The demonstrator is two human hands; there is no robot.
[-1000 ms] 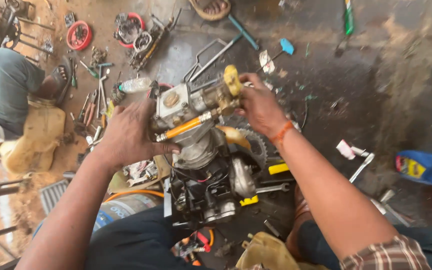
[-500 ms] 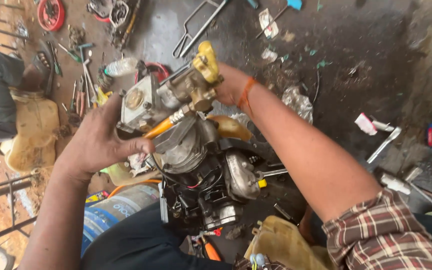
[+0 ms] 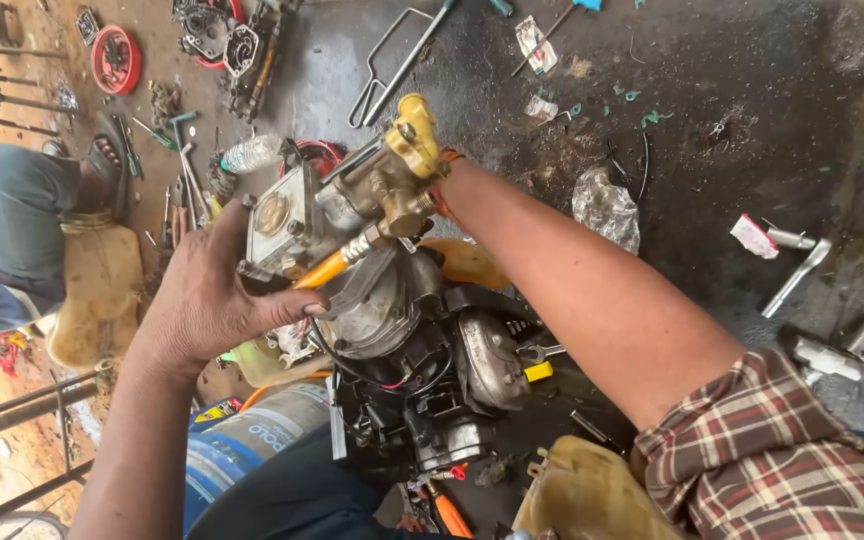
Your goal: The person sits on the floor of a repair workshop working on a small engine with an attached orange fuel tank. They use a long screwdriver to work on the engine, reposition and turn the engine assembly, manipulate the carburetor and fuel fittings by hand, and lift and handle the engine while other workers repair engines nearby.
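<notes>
- Seated person (image 3: 7, 235): far left, knee in grey-green trousers, beside a tan canister (image 3: 97, 290).
- Red wheel (image 3: 115, 60): upper left on the dirt floor, near scattered hand tools (image 3: 177, 190).
- Left hand (image 3: 214, 290): fingers spread, thumb and fingers clamped on the square grey end of the pump assembly.
- Pump assembly (image 3: 337, 215): centre, brass and grey metal, held tilted just above the small engine (image 3: 422, 370).
- Right hand (image 3: 437, 185): mostly hidden behind the brass head; grip cannot be told.
- Crumpled plastic bag (image 3: 607, 205): right of the forearm.
- Socket wrench (image 3: 797, 275): far right, on the dark floor.

Brass-yellow pump head (image 3: 392, 175), orange hose (image 3: 324, 270) (plaid sleeve (image 3: 782, 460), red-and-cream).
</notes>
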